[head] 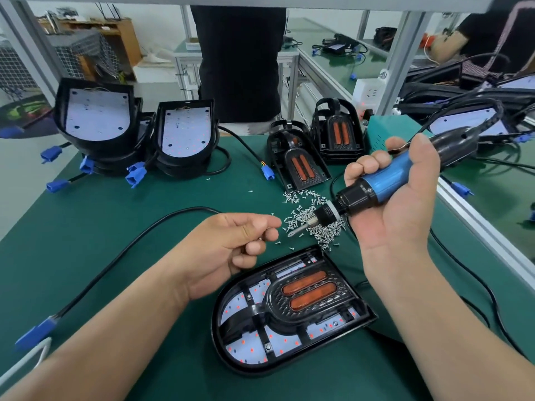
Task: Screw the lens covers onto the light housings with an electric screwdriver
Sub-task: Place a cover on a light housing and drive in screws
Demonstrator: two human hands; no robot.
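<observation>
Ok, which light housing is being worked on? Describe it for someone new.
On the green mat, look at the near edge, closest to the camera. The black housing lying flat there is the only one with an orange-striped lens cover seated in it; the stacked housings far left show bare white boards.

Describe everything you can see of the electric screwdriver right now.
The electric screwdriver has a blue metallic-looking barrel, a black collar and rear section, and a silver cross-head bit. The right hand grips the barrel, holding it tilted in the air, bit pointing down-left over the loose screws. The bit carries no screw.
</observation>
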